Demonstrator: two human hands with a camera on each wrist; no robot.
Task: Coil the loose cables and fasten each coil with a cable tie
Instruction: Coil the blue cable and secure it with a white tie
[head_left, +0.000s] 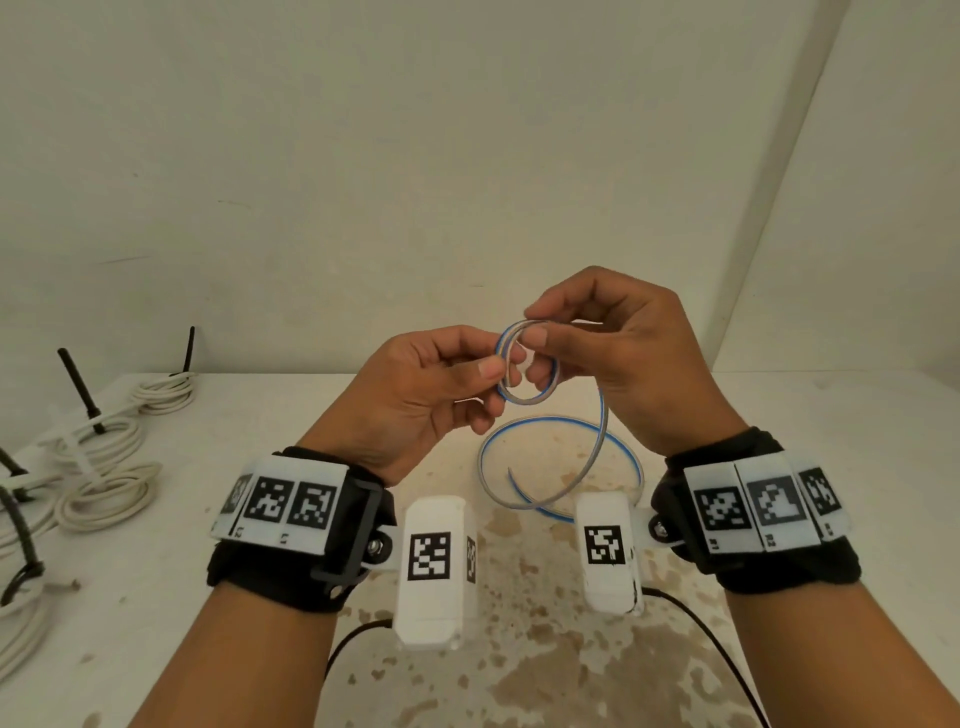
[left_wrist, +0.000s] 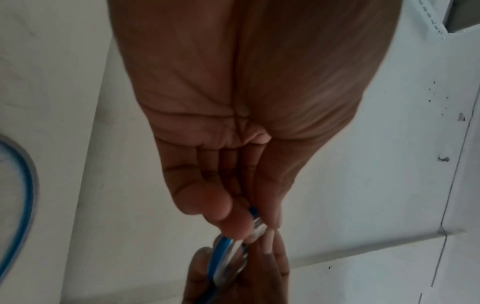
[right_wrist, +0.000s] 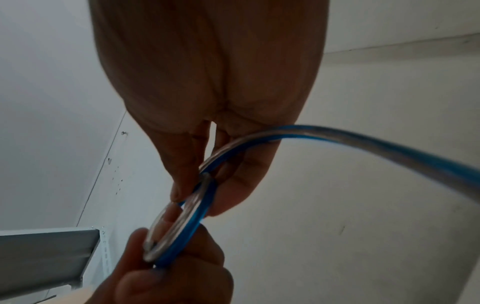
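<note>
Blue-striped translucent flat cable (head_left: 524, 364) is wound into a small loop that we hold up in the air between both hands, above the stained white tabletop (head_left: 519, 649). Our left hand (head_left: 415, 395) pinches the loop at its nine o'clock edge between thumb and forefinger, with the other fingers curled beneath. Our right hand (head_left: 623, 353) pinches the same loop at its twelve o'clock edge, thumb tip and forefinger closed on the strand. In the left wrist view the left hand (left_wrist: 233, 123) nips the cable (left_wrist: 226, 255) at the fingertips, and in the right wrist view the right hand (right_wrist: 207, 102) does likewise, with the cable (right_wrist: 187, 216) running on as a free length past the palm toward three o'clock.

From the loop the rest of the cable drops at five o'clock and lies on the tabletop in a wide open ring just below and between our wrists. Both wrists carry black straps with white marker blocks.

Well apart, at nine o'clock on the tabletop, lie several coils of white round cable (head_left: 104, 467), some fastened with black cable ties (head_left: 80, 389) whose tails stand upright, and at least one with a white cable tie (head_left: 70, 441).
</note>
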